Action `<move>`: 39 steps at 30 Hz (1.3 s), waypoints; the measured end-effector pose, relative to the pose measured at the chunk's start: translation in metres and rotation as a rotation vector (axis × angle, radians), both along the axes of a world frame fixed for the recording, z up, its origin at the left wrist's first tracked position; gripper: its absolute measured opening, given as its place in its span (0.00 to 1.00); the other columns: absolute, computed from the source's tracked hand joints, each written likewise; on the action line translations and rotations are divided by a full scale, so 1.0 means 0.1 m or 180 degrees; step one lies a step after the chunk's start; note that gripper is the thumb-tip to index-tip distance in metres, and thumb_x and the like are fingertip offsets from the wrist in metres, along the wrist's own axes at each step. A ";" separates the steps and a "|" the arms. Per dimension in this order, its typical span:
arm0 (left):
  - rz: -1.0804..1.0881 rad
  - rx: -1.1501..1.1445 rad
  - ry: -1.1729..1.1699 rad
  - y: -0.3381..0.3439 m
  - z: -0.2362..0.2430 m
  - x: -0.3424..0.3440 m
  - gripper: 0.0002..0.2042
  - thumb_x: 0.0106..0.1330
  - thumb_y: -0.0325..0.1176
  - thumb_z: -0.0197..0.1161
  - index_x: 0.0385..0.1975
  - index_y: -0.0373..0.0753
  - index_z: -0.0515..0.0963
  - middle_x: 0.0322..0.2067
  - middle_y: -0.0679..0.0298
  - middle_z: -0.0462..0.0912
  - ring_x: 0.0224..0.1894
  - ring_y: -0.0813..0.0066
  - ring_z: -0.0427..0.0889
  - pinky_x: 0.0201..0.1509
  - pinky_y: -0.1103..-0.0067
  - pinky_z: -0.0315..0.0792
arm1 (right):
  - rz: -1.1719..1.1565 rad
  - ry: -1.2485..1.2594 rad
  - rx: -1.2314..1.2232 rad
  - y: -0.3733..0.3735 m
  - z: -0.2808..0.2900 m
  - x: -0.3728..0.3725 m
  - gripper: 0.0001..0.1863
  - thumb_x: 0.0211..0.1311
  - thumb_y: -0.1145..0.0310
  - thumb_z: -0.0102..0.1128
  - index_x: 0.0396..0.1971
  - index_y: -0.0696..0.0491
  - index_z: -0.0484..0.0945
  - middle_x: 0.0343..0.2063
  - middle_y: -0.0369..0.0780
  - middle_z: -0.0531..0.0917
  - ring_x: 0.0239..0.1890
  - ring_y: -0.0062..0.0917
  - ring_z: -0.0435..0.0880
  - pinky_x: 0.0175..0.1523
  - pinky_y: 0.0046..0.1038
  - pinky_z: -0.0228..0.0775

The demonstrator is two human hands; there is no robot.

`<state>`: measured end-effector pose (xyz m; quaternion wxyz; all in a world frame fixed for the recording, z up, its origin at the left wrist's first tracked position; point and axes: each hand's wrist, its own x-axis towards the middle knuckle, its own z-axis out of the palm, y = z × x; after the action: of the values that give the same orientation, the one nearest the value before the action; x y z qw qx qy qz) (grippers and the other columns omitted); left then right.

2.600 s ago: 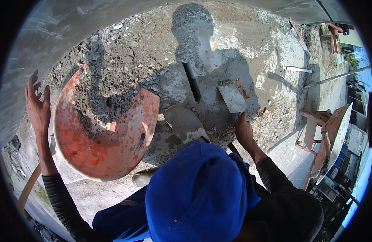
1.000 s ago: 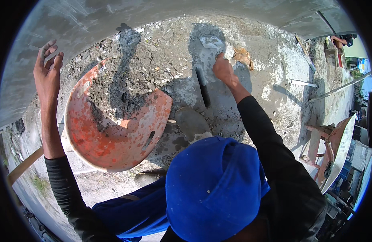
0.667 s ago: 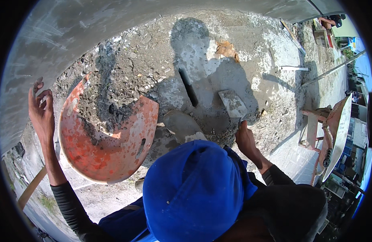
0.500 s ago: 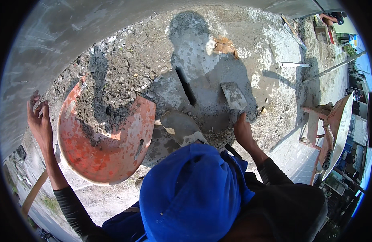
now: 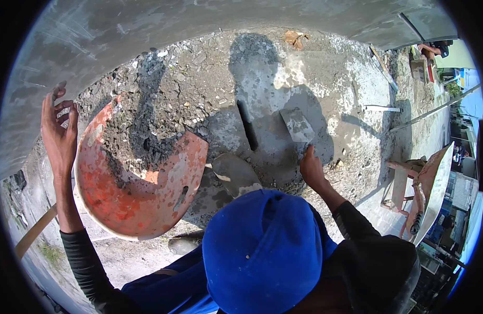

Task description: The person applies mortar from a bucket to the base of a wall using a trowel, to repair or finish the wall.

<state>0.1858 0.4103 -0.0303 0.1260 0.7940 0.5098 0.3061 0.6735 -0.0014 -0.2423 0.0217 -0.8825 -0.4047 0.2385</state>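
My right hand (image 5: 313, 168) is closed round the handle end of a trowel with a flat, mortar-smeared, four-sided blade (image 5: 298, 125). The blade is over the grey, wet-patched ground; whether it touches is hard to tell. My left hand (image 5: 59, 123) is raised beside the smooth grey wall (image 5: 147, 31), its fingers apart and loosely bent, with nothing in them. I cannot tell whether its fingertips touch the wall. Below and right of that hand lies an orange, cement-spattered tub (image 5: 131, 214) with a broken-looking rim, grey rubble and mortar at its open side.
A dark narrow strip (image 5: 247, 125) lies left of the trowel, near a grey rounded shape (image 5: 235, 174), perhaps a boot. A wheelbarrow (image 5: 432, 191) stands at the right. Far right is another person (image 5: 436, 49). A wooden handle (image 5: 36, 230) slants at the left. Blue cloth hides the lower middle.
My left hand has risen along the wall, its fingers now higher. My right hand and trowel have shifted slightly left. The view has tilted, showing more wall.
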 end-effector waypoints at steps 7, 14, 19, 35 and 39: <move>-0.0010 -0.0277 -0.0125 0.13 -0.15 0.16 0.21 0.69 0.28 0.60 0.62 0.41 0.72 0.56 0.57 0.76 0.48 0.70 0.83 0.47 0.70 0.81 | 0.0164 -0.0359 0.1160 1.74 -0.44 0.86 0.19 0.64 0.69 0.47 0.46 0.70 0.64 0.27 0.65 0.80 0.34 0.62 0.81 0.38 0.58 0.73; -0.0131 -0.0087 0.0083 0.02 -0.03 0.12 0.22 0.69 0.24 0.58 0.64 0.41 0.70 0.56 0.57 0.76 0.48 0.70 0.83 0.47 0.71 0.81 | 0.0467 -0.0339 0.1165 1.74 -0.01 0.77 0.19 0.64 0.70 0.54 0.48 0.65 0.60 0.26 0.63 0.80 0.32 0.63 0.80 0.37 0.57 0.74; 0.0173 -0.0211 0.0264 -0.07 -0.27 -0.62 0.21 0.70 0.27 0.58 0.63 0.40 0.71 0.55 0.57 0.77 0.47 0.69 0.83 0.44 0.71 0.81 | -0.0057 -0.0190 0.0331 -0.27 0.28 0.32 0.21 0.62 0.76 0.51 0.51 0.63 0.55 0.24 0.62 0.78 0.28 0.65 0.77 0.31 0.60 0.64; -0.0004 0.0083 0.0811 -0.32 0.08 0.06 0.23 0.65 0.22 0.59 0.62 0.40 0.72 0.55 0.57 0.77 0.45 0.66 0.81 0.51 0.68 0.76 | -0.0407 -0.0204 0.0373 -0.44 -0.11 0.75 0.23 0.59 0.78 0.51 0.51 0.67 0.54 0.25 0.68 0.78 0.32 0.66 0.79 0.39 0.62 0.69; 0.0090 -0.0020 0.0717 -0.30 -0.04 -0.16 0.23 0.66 0.23 0.59 0.62 0.40 0.72 0.55 0.57 0.77 0.45 0.67 0.81 0.48 0.69 0.77 | -0.0400 -0.0309 0.0258 -0.39 -0.04 0.91 0.22 0.60 0.76 0.51 0.50 0.68 0.55 0.26 0.66 0.80 0.32 0.65 0.80 0.37 0.59 0.72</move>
<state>0.1697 0.3805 -0.0345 0.0660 0.8157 0.5329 0.2151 0.7640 -0.0406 -0.2459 0.0526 -0.9151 -0.3585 0.1771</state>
